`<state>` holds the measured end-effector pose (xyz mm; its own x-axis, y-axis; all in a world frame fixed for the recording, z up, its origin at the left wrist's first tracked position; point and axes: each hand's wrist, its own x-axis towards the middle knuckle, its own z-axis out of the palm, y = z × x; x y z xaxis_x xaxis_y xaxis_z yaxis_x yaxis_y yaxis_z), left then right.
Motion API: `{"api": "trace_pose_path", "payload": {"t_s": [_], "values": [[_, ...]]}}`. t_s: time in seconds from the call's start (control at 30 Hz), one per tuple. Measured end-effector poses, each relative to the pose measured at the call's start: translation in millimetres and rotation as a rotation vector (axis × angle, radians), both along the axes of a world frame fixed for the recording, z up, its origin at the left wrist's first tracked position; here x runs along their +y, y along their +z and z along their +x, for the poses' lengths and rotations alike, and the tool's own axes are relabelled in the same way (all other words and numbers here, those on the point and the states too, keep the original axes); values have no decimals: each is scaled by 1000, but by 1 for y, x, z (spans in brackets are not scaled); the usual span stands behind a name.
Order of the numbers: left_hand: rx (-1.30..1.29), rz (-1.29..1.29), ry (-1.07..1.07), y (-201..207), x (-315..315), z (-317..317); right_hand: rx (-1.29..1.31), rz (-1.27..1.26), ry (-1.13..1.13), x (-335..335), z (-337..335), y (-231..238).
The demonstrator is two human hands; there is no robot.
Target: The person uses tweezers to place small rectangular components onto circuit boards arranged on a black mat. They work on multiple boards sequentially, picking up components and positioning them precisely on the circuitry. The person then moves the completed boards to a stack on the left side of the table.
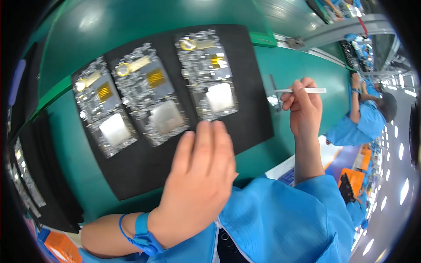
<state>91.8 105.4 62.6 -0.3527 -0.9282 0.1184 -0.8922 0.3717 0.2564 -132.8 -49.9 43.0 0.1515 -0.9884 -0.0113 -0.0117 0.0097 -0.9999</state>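
Note:
Three circuit boards lie side by side on a black mat (pixel 245 127): a left board (pixel 90 105), a middle board (pixel 136 96) and a right board (pixel 193 65). Each carries a round yellow-ringed part, a gold patch and a silvery square plate. My left hand (pixel 197 184) is open, palm down, its fingers stretched toward the lower end of the right board; whether the fingertips touch it I cannot tell. Right of the mat, my right hand (pixel 307 109) is raised, closed around a slim white pointed tool (pixel 316 90) with its thin tip toward the boards.
Green work surface (pixel 66 144) surrounds the mat. More boards (pixel 28 179) lie on black sheets at the far left. A metal rail (pixel 346 33) runs along the upper right. Co-workers in blue, one person (pixel 359 120) closest, sit at the right near an orange bin (pixel 351 180).

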Motion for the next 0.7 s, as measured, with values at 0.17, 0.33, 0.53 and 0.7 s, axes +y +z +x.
{"api": "trace_pose_path", "payload": {"t_s": [0.17, 0.33, 0.53, 0.7], "values": [[149, -55, -277, -27, -53, -59, 102, 117, -51, -2, -62, -13], [214, -83, -262, -56, -91, -80, 105, 112, -51, 6, -64, -26], [220, -57, -296, -55, -96, -79, 80, 106, -52, 5, -67, -28], [215, -63, -307, -56, -98, -80, 80, 79, -5, 1, -71, -31]]}}
